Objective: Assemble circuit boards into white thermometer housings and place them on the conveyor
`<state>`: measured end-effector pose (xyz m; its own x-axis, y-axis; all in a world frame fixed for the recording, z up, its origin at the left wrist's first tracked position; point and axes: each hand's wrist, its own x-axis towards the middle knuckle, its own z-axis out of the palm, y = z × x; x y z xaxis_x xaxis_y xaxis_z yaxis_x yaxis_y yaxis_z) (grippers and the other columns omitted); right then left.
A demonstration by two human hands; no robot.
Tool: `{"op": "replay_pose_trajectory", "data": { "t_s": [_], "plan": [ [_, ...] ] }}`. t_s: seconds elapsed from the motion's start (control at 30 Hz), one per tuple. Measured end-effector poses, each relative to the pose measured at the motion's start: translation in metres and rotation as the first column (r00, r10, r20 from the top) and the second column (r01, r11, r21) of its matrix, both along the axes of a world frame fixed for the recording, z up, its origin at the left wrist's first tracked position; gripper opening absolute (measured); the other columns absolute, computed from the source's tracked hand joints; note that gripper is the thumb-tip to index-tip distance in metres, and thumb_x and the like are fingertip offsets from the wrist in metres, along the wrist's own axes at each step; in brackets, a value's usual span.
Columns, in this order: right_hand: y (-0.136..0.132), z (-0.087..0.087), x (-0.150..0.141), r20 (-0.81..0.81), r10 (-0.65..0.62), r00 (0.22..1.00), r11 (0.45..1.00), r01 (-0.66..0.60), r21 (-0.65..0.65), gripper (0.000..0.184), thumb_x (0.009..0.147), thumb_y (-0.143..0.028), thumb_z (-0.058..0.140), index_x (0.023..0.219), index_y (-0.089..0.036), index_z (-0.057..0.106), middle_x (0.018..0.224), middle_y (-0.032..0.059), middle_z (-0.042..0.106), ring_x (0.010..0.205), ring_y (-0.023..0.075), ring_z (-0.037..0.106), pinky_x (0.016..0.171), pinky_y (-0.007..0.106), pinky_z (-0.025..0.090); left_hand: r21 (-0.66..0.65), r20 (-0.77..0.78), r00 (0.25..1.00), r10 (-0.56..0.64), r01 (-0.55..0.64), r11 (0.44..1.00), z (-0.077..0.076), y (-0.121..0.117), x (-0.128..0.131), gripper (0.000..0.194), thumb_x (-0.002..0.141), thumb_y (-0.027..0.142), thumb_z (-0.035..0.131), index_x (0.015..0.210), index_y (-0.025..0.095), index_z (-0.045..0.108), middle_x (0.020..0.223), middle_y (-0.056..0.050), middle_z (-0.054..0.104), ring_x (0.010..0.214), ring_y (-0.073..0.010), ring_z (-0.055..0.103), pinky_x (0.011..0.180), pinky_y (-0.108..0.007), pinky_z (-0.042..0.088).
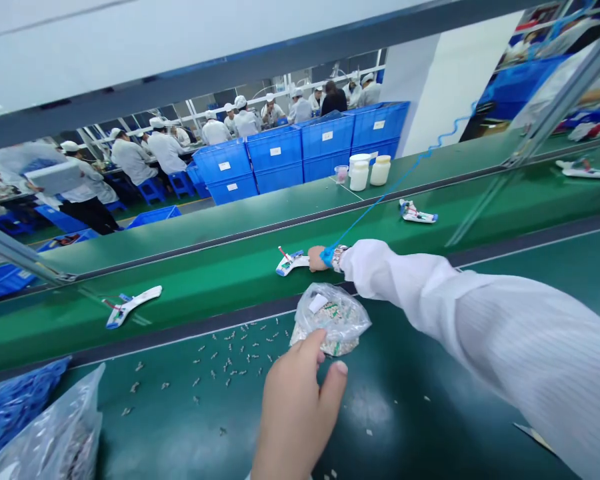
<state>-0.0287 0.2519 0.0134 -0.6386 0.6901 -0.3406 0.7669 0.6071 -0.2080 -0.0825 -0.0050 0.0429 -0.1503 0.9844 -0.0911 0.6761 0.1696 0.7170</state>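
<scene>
My right hand [317,259], with a blue wrist strap and a metal watch band above it, reaches out to the green conveyor belt. Its fingers are closed on the handle end of a white curved plastic housing [293,263], which has a blue edge, a small green board and a red wire. Nearer to me, my left hand [300,403] is held over the green bench, thumb and fingers apart and nothing in it. Just beyond its fingertips lies a clear plastic bag [333,317] filled with small pale parts. Several tiny metallic parts [230,363] are scattered left of the bag.
Similar housings lie on the belt to the left [133,305] and right [417,213]. White jars [359,175] stand on the far ledge. Blue parts [17,407] and another plastic bag [55,433] are at lower left. A coiled blue cord [395,187] stretches from my wrist. Co-workers sit beyond blue bins [275,152].
</scene>
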Motion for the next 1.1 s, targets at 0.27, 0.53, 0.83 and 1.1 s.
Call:
{"op": "replay_pose_trajectory", "data": {
  "t_s": [0.27,0.53,0.83,1.1],
  "plan": [
    [-0.053,0.069,0.047,-0.026,0.441,0.897,0.891,-0.441,-0.109,0.035,0.072,-0.004,0.064,0.106,-0.014,0.065,0.103,0.0047,0.065,0.095,0.0178,0.059,0.083,0.028,0.045,0.282,0.486,0.596,0.640,-0.800,0.530,-0.013,0.004,-0.014,0.024,0.083,0.041,0.057,0.097,0.023,0.065,0.091,-0.003,0.063,0.086,-0.0202,0.058,0.077,-0.032,0.044],
    [-0.097,0.101,0.055,-0.186,0.644,0.742,0.635,-0.654,-0.412,0.036,0.053,0.015,0.058,0.065,-0.016,0.071,0.057,-0.0096,0.055,0.054,0.0075,0.045,0.056,0.019,0.033,-0.124,0.662,0.705,0.255,-0.233,0.965,-0.009,0.006,-0.018,0.029,0.072,0.033,0.071,0.092,0.013,0.074,0.075,-0.007,0.068,0.065,-0.0174,0.061,0.063,-0.029,0.050],
    [-0.104,0.109,0.053,-0.046,0.676,0.736,0.643,-0.619,-0.452,0.033,0.054,0.014,0.060,0.062,-0.016,0.070,0.051,-0.0116,0.052,0.049,0.0067,0.042,0.060,0.021,0.033,-0.153,0.694,0.720,0.006,0.139,0.978,-0.002,0.003,-0.010,0.024,0.069,0.015,0.070,0.093,0.017,0.074,0.074,-0.003,0.067,0.068,-0.0152,0.060,0.066,-0.026,0.048],
    [-0.082,0.093,0.074,-0.318,0.458,0.830,0.566,-0.548,-0.616,0.039,0.053,0.003,0.068,0.085,-0.019,0.074,0.080,-0.0064,0.070,0.070,0.0116,0.062,0.065,0.021,0.044,-0.049,0.898,0.438,0.024,0.046,0.998,-0.004,0.001,-0.013,0.030,0.071,0.033,0.076,0.098,0.019,0.073,0.083,-0.006,0.069,0.077,-0.0187,0.063,0.068,-0.027,0.049]
  ]
}}
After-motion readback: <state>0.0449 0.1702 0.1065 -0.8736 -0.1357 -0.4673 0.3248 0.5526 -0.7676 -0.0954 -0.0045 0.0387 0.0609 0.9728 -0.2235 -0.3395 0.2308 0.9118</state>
